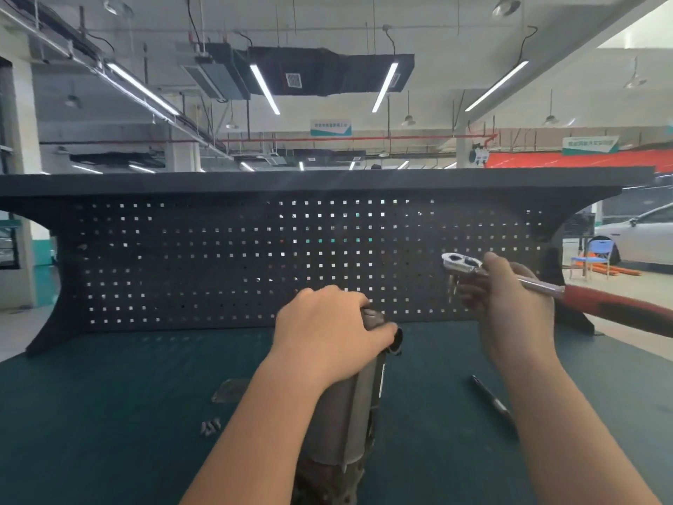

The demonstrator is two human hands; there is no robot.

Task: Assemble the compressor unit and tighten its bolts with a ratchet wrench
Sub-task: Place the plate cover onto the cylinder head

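While our left hand (329, 328) grips the top of the compressor (349, 406) standing on the bench (109, 413), our right hand (510, 308) holds the ratchet (546, 286) just behind its head. Probably heavy and rigid; we steady it high.

Shiny bare metal on the wrench (510, 277), red matt grip; dull grey metal compressor (349, 406); matt green mat (109, 413); matt black perforated metal panel (218, 256).

Bright ceiling strip lights (264, 88), soft overall blur, wide-angle bending at edges, faint shadows on tabletop (109, 395)
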